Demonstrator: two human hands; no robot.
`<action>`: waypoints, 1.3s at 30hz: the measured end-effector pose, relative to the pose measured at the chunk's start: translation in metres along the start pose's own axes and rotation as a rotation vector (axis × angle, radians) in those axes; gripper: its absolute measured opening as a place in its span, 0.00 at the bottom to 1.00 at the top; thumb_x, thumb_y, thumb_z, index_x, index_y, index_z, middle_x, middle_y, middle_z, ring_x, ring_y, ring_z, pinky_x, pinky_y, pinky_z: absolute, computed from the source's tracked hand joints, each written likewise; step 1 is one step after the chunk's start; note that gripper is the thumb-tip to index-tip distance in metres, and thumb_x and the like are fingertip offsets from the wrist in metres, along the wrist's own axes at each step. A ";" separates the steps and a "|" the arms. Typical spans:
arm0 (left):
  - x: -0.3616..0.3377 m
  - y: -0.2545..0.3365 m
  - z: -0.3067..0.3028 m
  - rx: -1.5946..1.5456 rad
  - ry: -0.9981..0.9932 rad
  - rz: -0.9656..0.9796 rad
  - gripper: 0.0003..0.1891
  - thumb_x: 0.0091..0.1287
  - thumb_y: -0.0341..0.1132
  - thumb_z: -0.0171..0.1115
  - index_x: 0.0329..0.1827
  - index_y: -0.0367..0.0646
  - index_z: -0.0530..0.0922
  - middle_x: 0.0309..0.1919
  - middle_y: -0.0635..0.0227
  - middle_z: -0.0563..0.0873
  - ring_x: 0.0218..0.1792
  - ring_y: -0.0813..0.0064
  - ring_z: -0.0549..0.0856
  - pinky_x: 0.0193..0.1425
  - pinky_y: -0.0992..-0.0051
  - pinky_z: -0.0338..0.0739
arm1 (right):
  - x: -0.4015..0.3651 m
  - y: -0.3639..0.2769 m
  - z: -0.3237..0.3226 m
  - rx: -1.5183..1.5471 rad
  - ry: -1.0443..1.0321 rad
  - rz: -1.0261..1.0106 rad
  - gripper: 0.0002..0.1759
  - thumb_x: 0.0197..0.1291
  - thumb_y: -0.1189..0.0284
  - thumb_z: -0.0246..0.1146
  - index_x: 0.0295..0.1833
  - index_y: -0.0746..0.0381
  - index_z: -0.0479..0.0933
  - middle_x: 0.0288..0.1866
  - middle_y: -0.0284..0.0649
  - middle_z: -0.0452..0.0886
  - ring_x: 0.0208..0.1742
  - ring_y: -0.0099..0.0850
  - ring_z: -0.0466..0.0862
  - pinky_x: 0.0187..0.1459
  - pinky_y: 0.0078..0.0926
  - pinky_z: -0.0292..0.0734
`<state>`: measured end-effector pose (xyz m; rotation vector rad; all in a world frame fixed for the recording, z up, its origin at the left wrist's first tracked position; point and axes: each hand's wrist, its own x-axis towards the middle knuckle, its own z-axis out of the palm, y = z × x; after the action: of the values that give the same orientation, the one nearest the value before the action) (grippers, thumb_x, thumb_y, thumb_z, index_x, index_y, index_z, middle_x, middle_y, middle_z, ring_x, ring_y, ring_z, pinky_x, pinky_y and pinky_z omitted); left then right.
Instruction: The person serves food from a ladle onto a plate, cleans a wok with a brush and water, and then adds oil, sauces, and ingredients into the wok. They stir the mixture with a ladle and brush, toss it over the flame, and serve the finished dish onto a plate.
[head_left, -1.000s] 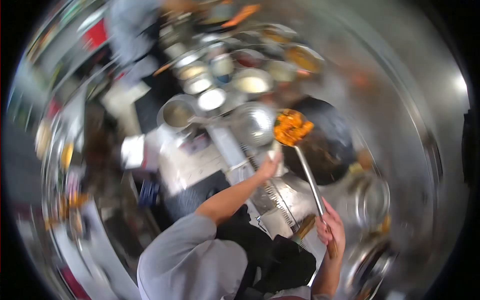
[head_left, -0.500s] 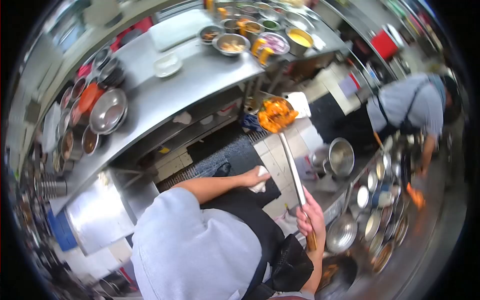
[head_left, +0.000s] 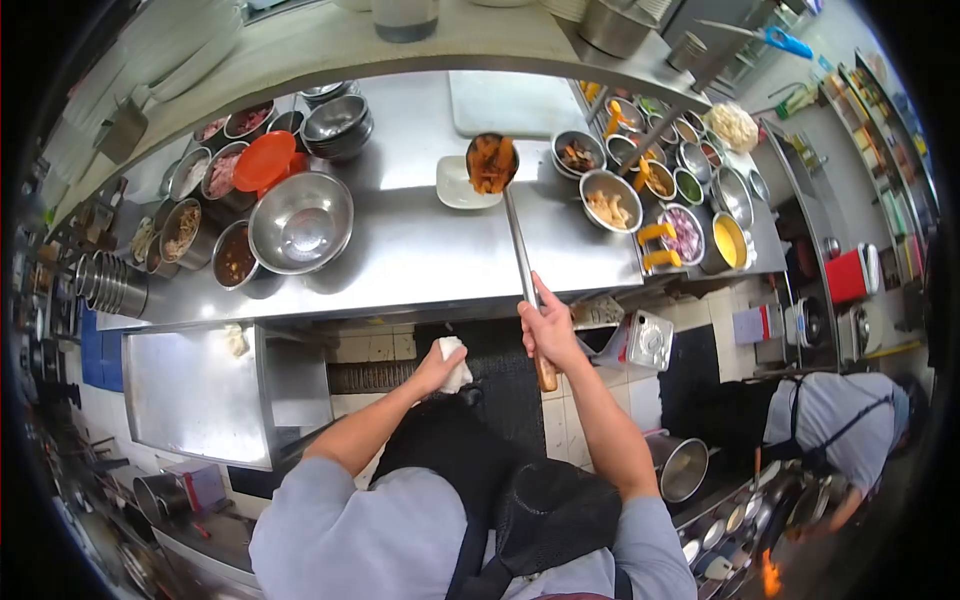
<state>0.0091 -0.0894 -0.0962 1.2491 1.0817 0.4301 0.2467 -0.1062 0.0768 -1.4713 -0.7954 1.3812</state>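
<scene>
My right hand is wrapped round the long handle of a ladle near its wooden end. Orange-coated food fills the ladle's bowl, which is over the right part of a small white dish on the steel counter. In my left hand, a crumpled white cloth is gripped, held low in front of the counter's edge. Part of the dish is hidden behind the ladle.
Steel bowls, including a large one, crowd the counter's left. A white cutting board lies behind the dish. Several ingredient bowls stand to the right. A shelf overhangs the back. Another person works near flames at right.
My body has turned left to face the counter. The ladle of food has swung from over the floor to above the white dish. The cloth stays in my left hand.
</scene>
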 end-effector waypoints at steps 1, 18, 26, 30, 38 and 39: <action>0.001 -0.003 -0.006 -0.009 0.012 -0.022 0.33 0.71 0.53 0.61 0.63 0.31 0.65 0.53 0.53 0.79 0.54 0.68 0.80 0.60 0.67 0.76 | 0.006 -0.002 0.002 -0.126 0.022 0.020 0.38 0.70 0.71 0.60 0.81 0.54 0.53 0.22 0.33 0.73 0.15 0.21 0.73 0.15 0.23 0.71; 0.086 0.117 0.052 -0.997 -0.142 -0.220 0.13 0.75 0.43 0.58 0.53 0.43 0.75 0.41 0.65 0.82 0.40 0.72 0.82 0.42 0.70 0.80 | -0.018 -0.051 -0.007 -0.488 0.091 -0.171 0.33 0.71 0.72 0.60 0.79 0.56 0.60 0.24 0.31 0.76 0.15 0.15 0.71 0.16 0.18 0.67; 0.217 0.195 0.082 -1.523 -0.090 -0.289 0.06 0.73 0.36 0.57 0.41 0.44 0.75 0.26 0.67 0.80 0.23 0.73 0.79 0.22 0.77 0.74 | -0.018 -0.037 -0.013 -0.876 0.147 -0.457 0.31 0.66 0.74 0.62 0.75 0.60 0.66 0.34 0.60 0.82 0.36 0.55 0.84 0.38 0.40 0.78; 0.175 0.166 0.088 -1.078 -0.006 -0.092 0.06 0.74 0.34 0.56 0.37 0.45 0.74 0.25 0.69 0.79 0.25 0.73 0.79 0.28 0.75 0.76 | -0.049 -0.039 -0.017 -0.593 0.170 -0.316 0.30 0.69 0.72 0.61 0.75 0.56 0.65 0.32 0.50 0.83 0.23 0.43 0.83 0.29 0.38 0.77; 0.021 0.067 0.195 -0.187 -0.890 -0.396 0.20 0.73 0.30 0.57 0.66 0.42 0.66 0.56 0.60 0.78 0.55 0.64 0.82 0.59 0.64 0.79 | -0.267 0.063 -0.068 0.966 0.124 -0.184 0.40 0.73 0.74 0.56 0.83 0.50 0.44 0.24 0.28 0.64 0.12 0.13 0.62 0.13 0.15 0.60; 0.001 0.048 0.212 -0.081 -0.983 -0.460 0.20 0.72 0.29 0.57 0.66 0.42 0.66 0.56 0.60 0.78 0.55 0.63 0.82 0.59 0.63 0.79 | -0.316 0.080 -0.055 0.933 0.269 -0.237 0.41 0.72 0.73 0.56 0.83 0.50 0.43 0.23 0.28 0.63 0.13 0.13 0.62 0.13 0.15 0.60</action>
<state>0.2003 -0.1884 -0.0662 0.9080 0.4528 -0.4655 0.2400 -0.4342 0.1168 -0.7612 -0.0876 1.0977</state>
